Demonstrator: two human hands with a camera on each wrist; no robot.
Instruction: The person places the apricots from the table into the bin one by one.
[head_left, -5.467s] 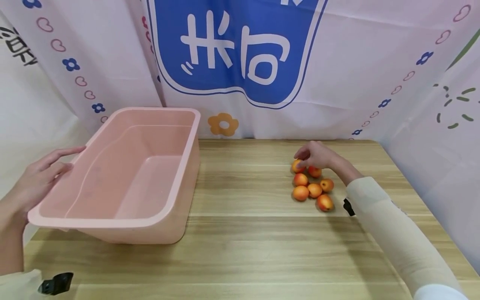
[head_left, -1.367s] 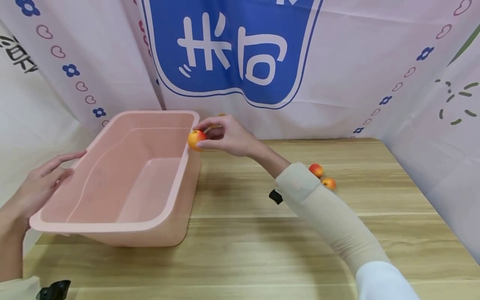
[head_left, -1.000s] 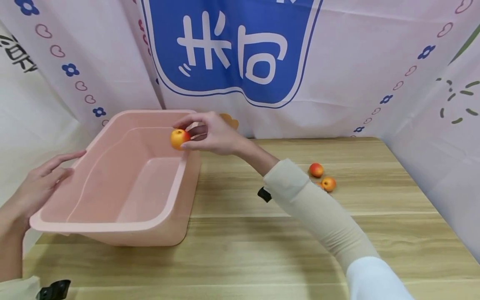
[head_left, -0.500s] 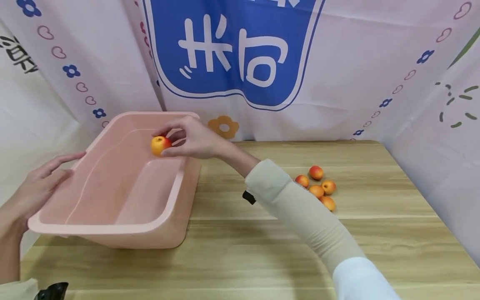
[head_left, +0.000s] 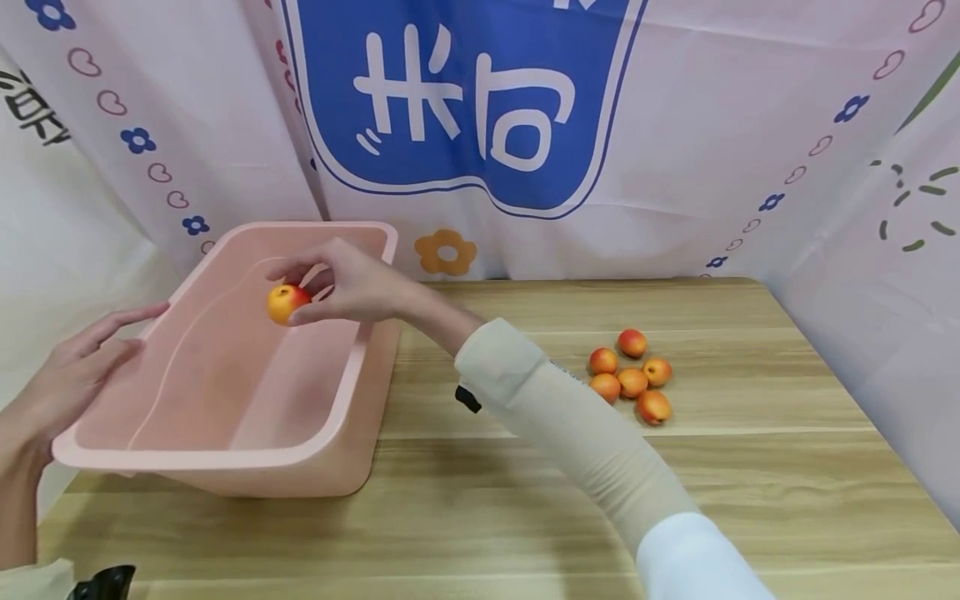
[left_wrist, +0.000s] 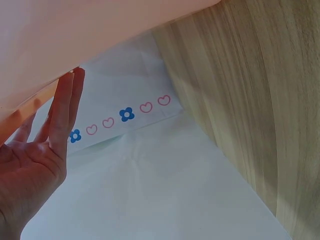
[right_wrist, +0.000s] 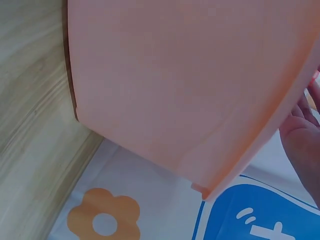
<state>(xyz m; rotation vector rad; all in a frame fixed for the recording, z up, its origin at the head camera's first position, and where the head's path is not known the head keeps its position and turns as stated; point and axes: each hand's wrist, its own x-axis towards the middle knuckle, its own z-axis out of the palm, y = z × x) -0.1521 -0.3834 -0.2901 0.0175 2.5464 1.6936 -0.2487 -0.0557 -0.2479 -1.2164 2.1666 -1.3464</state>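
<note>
Our right fingers (head_left: 315, 311) pinch one fruit (head_left: 284, 305) above the tub (head_left: 347, 408), none visibly inside; six fruits (head_left: 632, 382) remain on the worktop (head_left: 450, 533); straight left fingers (head_left: 123, 319) touch the tub.

The person's right arm (head_left: 570, 433) stretches in from the lower right and slants across to the left, bare from the wrist (head_left: 438, 317) on. The right hand (head_left: 341, 283) has its back turned upward, thumb and fingertips brought together in a pinch. At far left, the left hand (head_left: 71, 362) is raised on a bent wrist, index finger reaching forward, its fingers (left_wrist: 61, 112) fairly straight. The right-wrist view catches only the right hand's edge, so the rearmost fingers' bend is hard to judge.
</note>
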